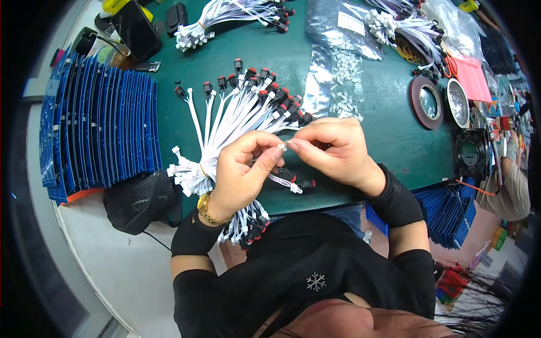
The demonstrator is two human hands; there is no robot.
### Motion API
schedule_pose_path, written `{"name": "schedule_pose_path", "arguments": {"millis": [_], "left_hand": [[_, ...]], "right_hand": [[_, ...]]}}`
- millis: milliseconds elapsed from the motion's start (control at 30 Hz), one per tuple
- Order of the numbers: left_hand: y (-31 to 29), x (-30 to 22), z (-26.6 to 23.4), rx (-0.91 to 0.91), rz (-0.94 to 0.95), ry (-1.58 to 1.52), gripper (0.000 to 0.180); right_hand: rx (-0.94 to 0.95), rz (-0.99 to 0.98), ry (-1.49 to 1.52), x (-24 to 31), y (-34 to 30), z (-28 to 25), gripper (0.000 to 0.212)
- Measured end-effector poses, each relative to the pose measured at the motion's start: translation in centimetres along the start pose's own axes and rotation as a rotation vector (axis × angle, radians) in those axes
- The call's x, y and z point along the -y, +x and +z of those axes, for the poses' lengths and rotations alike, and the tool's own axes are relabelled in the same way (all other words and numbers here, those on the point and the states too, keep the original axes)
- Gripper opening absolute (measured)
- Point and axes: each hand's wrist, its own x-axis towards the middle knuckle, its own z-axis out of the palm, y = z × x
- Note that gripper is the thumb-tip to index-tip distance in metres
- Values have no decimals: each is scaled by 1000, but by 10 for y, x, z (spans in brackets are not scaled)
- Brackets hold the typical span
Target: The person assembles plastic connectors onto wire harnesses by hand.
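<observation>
My left hand (243, 169) pinches a small white connector (282, 147) between thumb and fingertips. My right hand (338, 151) meets it there, thumb and forefinger pressed together; what they hold is too small to make out. Under and beyond my left hand lies a bundle of white cables (225, 127), fanned out, with black-and-red switches (265, 90) at the far ends and white plugs (186, 172) at the near left. Below my hands, a few more cable ends with a black-and-red switch (307, 183) show. Small clear pieces (345, 84) lie scattered beyond my right hand.
Blue circuit boards (107, 124) stand in a row at left, near a black bag (141, 203). Farther back are another cable bundle (225, 22) and a plastic bag (344, 31). At right sit a tape roll (417, 104), a metal bowl (457, 104) and a black fan (470, 153).
</observation>
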Motion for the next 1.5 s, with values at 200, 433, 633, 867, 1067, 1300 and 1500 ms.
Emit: {"name": "schedule_pose_path", "arguments": {"millis": [200, 433, 633, 867, 1067, 1300, 1500], "left_hand": [[-2, 3, -2, 2, -2, 34, 7], [-2, -2, -2, -16, -96, 34, 7], [3, -2, -6, 27, -151, -66, 9], [3, -4, -14, 79, -210, -158, 11], [4, -5, -13, 56, -205, -174, 12], [9, -7, -22, 125, -269, -186, 15], [9, -9, -14, 83, -212, -149, 15]], "right_hand": [[-13, -172, -68, -4, 0, 3, 5], [26, -71, -55, -7, -3, 6, 7], [21, -40, -45, -8, -2, 7, 7], [25, -43, -11, -8, -3, 10, 6], [-23, -204, -139, -10, -3, 14, 8], [-7, -283, -220, -13, -4, 14, 8], [86, -130, -7, -17, -1, 6, 7]]}}
